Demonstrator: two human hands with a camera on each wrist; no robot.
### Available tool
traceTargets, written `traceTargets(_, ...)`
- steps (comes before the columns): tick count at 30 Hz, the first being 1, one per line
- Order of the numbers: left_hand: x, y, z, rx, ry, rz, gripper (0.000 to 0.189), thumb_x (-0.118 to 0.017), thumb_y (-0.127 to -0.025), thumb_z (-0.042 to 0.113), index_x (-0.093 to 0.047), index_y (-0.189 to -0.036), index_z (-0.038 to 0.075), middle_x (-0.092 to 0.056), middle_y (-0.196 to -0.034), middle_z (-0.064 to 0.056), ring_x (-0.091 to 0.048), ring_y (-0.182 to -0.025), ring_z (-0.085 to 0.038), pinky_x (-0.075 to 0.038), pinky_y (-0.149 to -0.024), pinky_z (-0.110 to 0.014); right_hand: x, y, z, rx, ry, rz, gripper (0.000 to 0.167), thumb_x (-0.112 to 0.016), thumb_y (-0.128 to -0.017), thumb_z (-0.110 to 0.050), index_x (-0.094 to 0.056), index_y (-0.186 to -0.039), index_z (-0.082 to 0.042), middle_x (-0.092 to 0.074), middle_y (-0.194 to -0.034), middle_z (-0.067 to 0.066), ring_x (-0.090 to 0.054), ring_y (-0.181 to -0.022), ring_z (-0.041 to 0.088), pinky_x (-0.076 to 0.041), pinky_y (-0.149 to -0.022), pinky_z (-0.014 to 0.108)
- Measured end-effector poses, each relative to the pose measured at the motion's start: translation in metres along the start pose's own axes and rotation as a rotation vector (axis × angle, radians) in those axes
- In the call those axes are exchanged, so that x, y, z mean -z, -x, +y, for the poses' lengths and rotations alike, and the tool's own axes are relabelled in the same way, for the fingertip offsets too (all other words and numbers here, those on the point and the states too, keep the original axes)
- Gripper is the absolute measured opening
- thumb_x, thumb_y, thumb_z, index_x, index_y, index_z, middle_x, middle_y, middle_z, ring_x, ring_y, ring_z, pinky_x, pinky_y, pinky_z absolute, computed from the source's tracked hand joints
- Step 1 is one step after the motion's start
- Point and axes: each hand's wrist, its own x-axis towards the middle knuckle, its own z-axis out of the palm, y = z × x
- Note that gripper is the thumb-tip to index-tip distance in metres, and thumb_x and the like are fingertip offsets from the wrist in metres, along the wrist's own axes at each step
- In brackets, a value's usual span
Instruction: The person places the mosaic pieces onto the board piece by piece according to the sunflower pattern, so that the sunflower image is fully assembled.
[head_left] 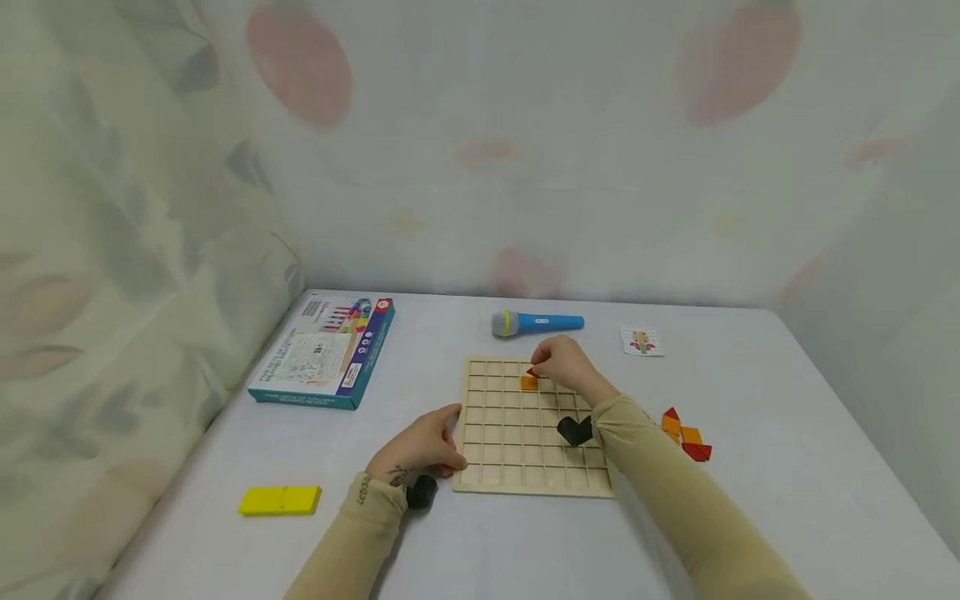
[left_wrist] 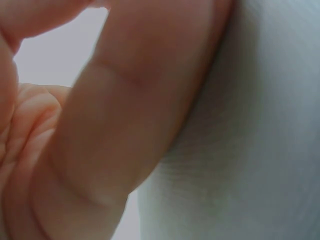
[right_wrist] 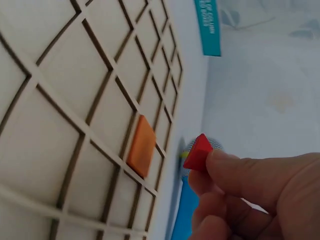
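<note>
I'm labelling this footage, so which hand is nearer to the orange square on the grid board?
Right. The right hand is just beyond and right of the orange square, pinching a red triangle; the left hand is farther off, at the left edge of the grid board.

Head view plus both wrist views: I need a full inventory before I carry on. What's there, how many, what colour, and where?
grid board: 1, pale wood, mid-table
orange tile: 1, orange, on the grid board
red triangle: 1, red, in the right hand
loose pieces: several, exact count unclear, red and orange, right of the board
microphone: 1, blue, grey head, yellow ring, beyond the board
card: 1, white with coloured picture, right of the microphone
box: 1, teal and white, far left
yellow block: 1, yellow, near left
table: 1, white, beneath everything
cloth backdrop: pale, printed, behind
sleeves: 2, beige, both arms
left hand: 1, at the board's left edge
right hand: 1, pinching the red triangle
</note>
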Motion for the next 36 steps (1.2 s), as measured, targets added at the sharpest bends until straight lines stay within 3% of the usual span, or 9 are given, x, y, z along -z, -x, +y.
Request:
traceTargets(5, -0.002, 0.000, 0.001, 0.005, 0.002, -0.004, 0.096, -0.078, -0.066, 0.003, -0.025, -0.145, 0.002, -0.055, -0.074, -0.010, -0.057, -0.052, -0.015, -0.050, -0.049, -0.026, -0.016, -0.011, -0.005, -0.001, 0.039, -0.062, 0.005, -0.066, -0.081, -0.006, -0.070, -0.085, -0.006, -0.066, -0.085, 0.005, -0.056, -0.079, 0.018, -0.049, -0.072, 0.032)
traceTargets(11, -0.003, -0.001, 0.001, 0.001, -0.015, -0.008, 0.097, -0.078, -0.066, 0.003, -0.024, -0.145, 0.002, -0.055, -0.074, -0.011, -0.057, -0.052, -0.014, -0.050, -0.049, -0.027, -0.028, -0.017, -0.009, -0.014, 0.094, -0.082, 0.005, -0.067, -0.081, -0.008, -0.070, -0.085, -0.009, -0.065, -0.087, 0.002, -0.055, -0.081, 0.016, -0.048, -0.073, 0.031)
traceTargets(15, -0.003, -0.001, 0.001, -0.002, -0.023, -0.011, 0.097, -0.078, -0.066, 0.003, -0.023, -0.146, 0.002, -0.055, -0.074, -0.011, -0.057, -0.052, -0.015, -0.050, -0.049, -0.027, -0.031, -0.021, -0.011, -0.032, 0.113, -0.090, 0.005, -0.067, -0.080, -0.009, -0.070, -0.083, -0.012, -0.064, -0.087, 0.001, -0.054, -0.081, 0.016, -0.047, -0.073, 0.030)
traceTargets(25, -0.004, 0.000, 0.004, 0.013, -0.009, -0.004, 0.097, -0.078, -0.065, 0.002, -0.024, -0.145, 0.002, -0.055, -0.074, -0.011, -0.057, -0.052, -0.015, -0.050, -0.048, -0.027, -0.032, -0.025, -0.012, 0.016, 0.138, -0.127, 0.005, -0.066, -0.079, -0.006, -0.069, -0.079, -0.010, -0.062, -0.081, 0.001, -0.052, -0.076, 0.016, -0.044, -0.066, 0.027)
traceTargets(36, -0.004, 0.001, 0.005, 0.026, -0.003, -0.004, 0.096, -0.078, -0.065, 0.001, -0.024, -0.145, 0.001, -0.054, -0.074, -0.012, -0.057, -0.052, -0.015, -0.050, -0.048, -0.026, -0.036, -0.025, -0.012, 0.003, 0.174, -0.112, 0.004, -0.065, -0.082, -0.010, -0.068, -0.080, -0.011, -0.063, -0.082, 0.001, -0.053, -0.075, 0.016, -0.044, -0.066, 0.028)
